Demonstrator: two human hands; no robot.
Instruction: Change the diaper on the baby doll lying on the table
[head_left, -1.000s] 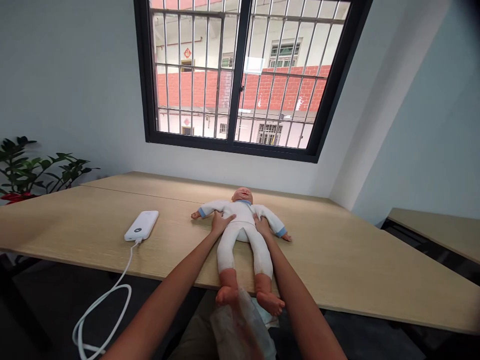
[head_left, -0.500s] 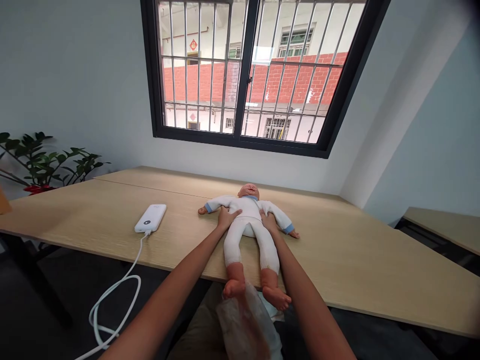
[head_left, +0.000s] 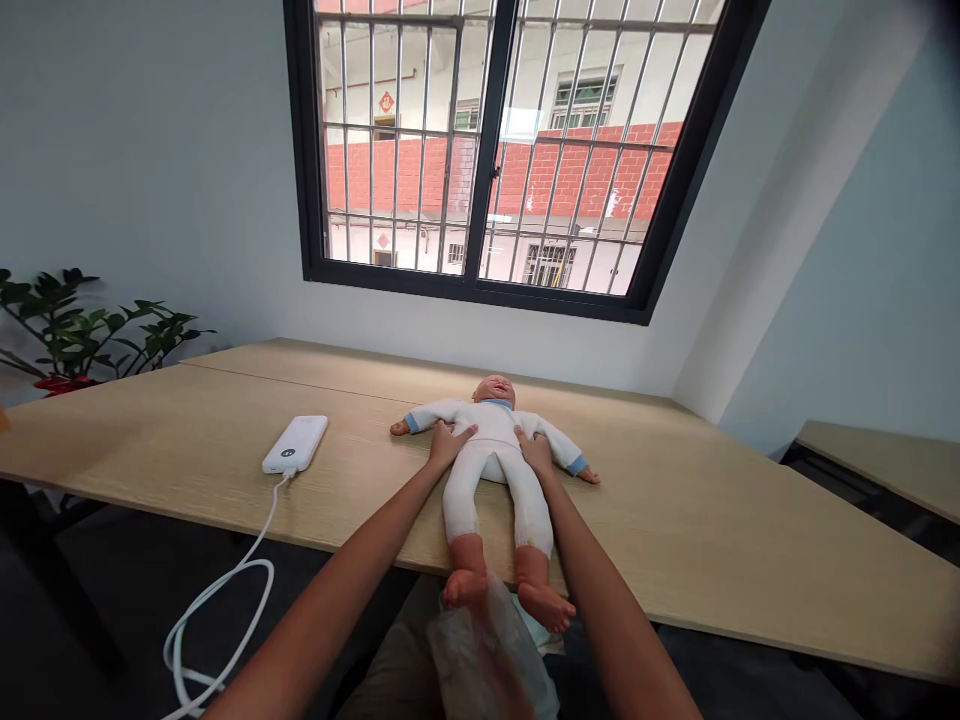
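Observation:
A baby doll (head_left: 495, 450) in a white long-sleeved suit with blue cuffs lies on its back on a light wood table (head_left: 675, 530), its bare feet near the table's front edge. My left hand (head_left: 450, 446) rests flat with spread fingers on the doll's chest and side. On the doll's other side, my right hand (head_left: 534, 452) presses against the suit below the arm. Neither hand closes around anything. Below the feet, a crumpled translucent plastic bag (head_left: 484, 655) hangs in front of the table edge, with something pale blue behind it.
A white power bank (head_left: 295, 444) lies left of the doll, its white cable (head_left: 217, 620) looping over the edge. A potted green plant (head_left: 79, 335) stands far left. A barred window (head_left: 487, 150) fills the wall behind, and another table corner (head_left: 877, 470) is at right.
The whole view has shifted slightly as my head moved. My hands stay on the doll's torso, and the doll has not visibly moved.

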